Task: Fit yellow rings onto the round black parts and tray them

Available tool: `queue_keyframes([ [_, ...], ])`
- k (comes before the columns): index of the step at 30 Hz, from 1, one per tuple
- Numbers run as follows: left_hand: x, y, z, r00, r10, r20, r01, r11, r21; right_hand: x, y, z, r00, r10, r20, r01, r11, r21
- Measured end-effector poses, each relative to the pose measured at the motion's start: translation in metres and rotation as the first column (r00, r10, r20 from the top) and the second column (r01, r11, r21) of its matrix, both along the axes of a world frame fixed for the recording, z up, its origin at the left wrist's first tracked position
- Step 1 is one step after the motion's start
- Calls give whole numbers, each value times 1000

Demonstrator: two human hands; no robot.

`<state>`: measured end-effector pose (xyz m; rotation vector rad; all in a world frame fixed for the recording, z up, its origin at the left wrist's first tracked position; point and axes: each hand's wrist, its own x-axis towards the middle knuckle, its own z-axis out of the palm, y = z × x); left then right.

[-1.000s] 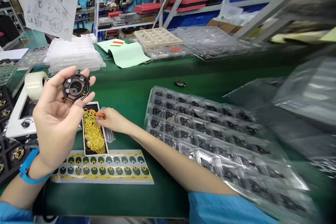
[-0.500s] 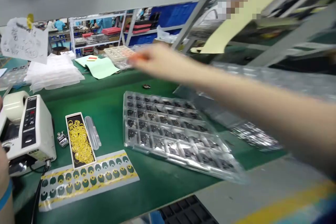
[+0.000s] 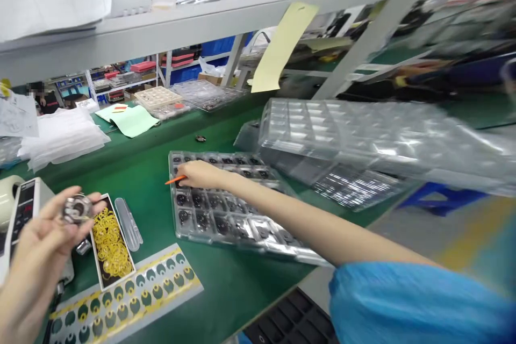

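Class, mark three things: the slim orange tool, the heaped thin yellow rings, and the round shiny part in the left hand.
Slim orange tool (image 3: 174, 180): head view, on its exposed shaft.
Heaped thin yellow rings (image 3: 110, 244): head view, middle of the heap.
Round shiny part (image 3: 76, 208): head view, middle of its face.

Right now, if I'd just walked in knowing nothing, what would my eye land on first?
Probably the heap of bright yellow rings in the narrow box, just to the right of the left hand. Next might come the orange stick in the right hand, by the left side of the big clear tray, and the shiny round part in the left hand's fingers.
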<state>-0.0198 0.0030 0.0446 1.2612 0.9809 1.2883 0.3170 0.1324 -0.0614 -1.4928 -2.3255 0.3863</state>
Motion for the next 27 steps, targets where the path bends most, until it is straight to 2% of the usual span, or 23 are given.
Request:
queue_keyframes([
  [2,11,3,-8,998,-43,56,52,982,-183,1,4,-4,999,33,12,-34,998,47],
  [4,17,5,-13,993,-78,91,100,958,-268,1,5,-4,997,67,25,-69,994,85],
  [7,19,6,-16,988,-111,104,137,943,-303,0,3,-4,993,107,49,-112,988,106],
  [12,15,7,-18,983,-122,139,155,955,-252,-8,-5,-1,995,94,41,-99,986,131],
  [15,13,8,-19,982,-127,142,151,974,-169,-27,-16,23,998,63,-26,-57,979,193],
  [18,14,7,-21,978,-152,145,165,983,-79,-63,-41,62,978,73,-197,-15,961,278],
  [20,15,7,-22,976,-160,145,167,985,-35,-90,-62,84,854,131,-504,14,962,273],
  [22,18,7,-24,980,-152,132,154,988,-3,-114,-78,96,719,170,-674,-46,979,198],
  [24,20,8,-26,985,-133,114,131,991,27,-132,-84,97,624,147,-767,-108,989,102],
  [27,22,10,-30,993,-98,59,94,994,62,-145,-78,88,572,104,-814,-183,983,-3],
])
